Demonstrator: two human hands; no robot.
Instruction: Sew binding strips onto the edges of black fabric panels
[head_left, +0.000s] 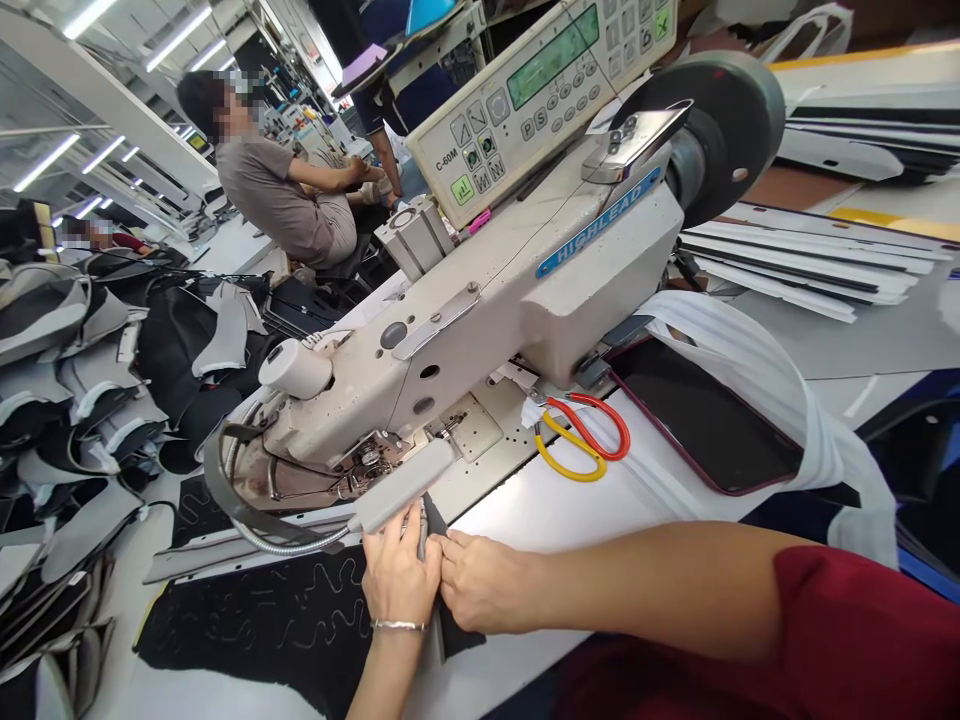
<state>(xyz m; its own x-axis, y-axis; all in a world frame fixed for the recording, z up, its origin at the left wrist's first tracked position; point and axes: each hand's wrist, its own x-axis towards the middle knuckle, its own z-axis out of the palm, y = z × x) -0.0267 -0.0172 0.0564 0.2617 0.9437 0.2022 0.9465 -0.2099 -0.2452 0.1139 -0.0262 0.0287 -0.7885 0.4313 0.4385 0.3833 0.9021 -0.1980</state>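
Observation:
A black fabric piece (251, 610) with wavy light stitching lies on the white table, with a grey strip along its upper edge. My left hand (400, 578), with a bracelet at the wrist, is by the sewing foot, thumb and fingers around the fabric's folded edge. Close beside it, my right hand (491, 583) is closed in a pinch on the dark fabric edge (459, 635). Both hands are just below the grey lamp head (405, 485) of the sewing machine (480, 310). The needle area is partly hidden by the lamp head and fingers.
Scissors (577, 440) with red and yellow handles lie right of the needle plate. Beyond them are a phone (705, 410) and a white strap (757, 350). Grey and black cut pieces (82, 400) pile up at left. A seated person (274, 190) is behind the machine.

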